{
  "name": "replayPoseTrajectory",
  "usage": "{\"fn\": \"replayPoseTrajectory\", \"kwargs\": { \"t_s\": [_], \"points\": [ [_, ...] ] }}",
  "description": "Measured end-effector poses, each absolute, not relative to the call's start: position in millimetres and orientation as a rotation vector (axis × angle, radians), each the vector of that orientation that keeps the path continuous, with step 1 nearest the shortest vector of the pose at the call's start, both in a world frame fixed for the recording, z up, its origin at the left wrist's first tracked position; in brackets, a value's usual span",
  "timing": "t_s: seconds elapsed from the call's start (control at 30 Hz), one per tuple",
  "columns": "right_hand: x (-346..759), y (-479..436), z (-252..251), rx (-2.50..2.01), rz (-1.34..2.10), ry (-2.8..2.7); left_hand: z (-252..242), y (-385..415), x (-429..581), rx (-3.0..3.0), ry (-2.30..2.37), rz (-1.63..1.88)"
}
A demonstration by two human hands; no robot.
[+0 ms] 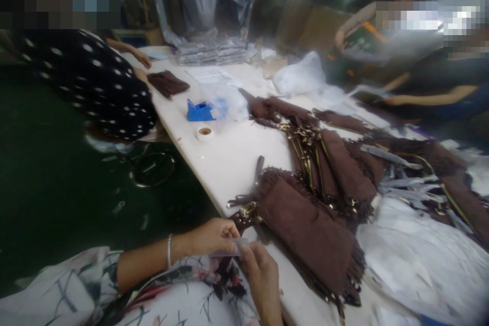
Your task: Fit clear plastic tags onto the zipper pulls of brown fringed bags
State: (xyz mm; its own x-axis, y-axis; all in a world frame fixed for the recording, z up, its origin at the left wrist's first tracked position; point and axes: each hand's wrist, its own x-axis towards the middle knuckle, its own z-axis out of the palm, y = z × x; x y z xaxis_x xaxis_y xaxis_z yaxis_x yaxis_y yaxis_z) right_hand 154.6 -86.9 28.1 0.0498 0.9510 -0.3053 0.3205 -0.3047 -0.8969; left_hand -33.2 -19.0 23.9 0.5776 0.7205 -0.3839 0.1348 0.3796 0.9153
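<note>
My left hand [212, 237] and my right hand [260, 272] meet at the near edge of the white table [229, 153]. Both pinch a small pale translucent strip [229, 250] between thumb and fingers. A silver bangle [169, 251] sits on my left wrist. Just beyond my hands lies a pile of brown fringed suede bags [305, 224] with gold chain straps [305, 158]. A dark strap with a gold clasp [244, 214] pokes out of the pile toward my left hand.
A tape roll [205, 133] and a blue tape dispenser [199, 111] lie mid-table. White wrapping paper [420, 260] covers the right side. A person in a black polka-dot top [95, 81] leans at the left; another person's arm [355, 23] shows at the far right. Stacked clear packets [212, 51] sit at the back.
</note>
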Motion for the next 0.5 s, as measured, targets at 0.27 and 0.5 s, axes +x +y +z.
{"fn": "replayPoseTrajectory", "kwargs": {
  "t_s": [0.27, 0.5],
  "points": [
    [156, -60, 13, -1.722, 1.288, -0.823, 9, -13, -43, 1.09, 1.032, 0.513],
    [137, -38, -4, -1.75, 1.348, -0.817, 8, -12, -63, 1.046, 1.029, 0.541]
  ]
}}
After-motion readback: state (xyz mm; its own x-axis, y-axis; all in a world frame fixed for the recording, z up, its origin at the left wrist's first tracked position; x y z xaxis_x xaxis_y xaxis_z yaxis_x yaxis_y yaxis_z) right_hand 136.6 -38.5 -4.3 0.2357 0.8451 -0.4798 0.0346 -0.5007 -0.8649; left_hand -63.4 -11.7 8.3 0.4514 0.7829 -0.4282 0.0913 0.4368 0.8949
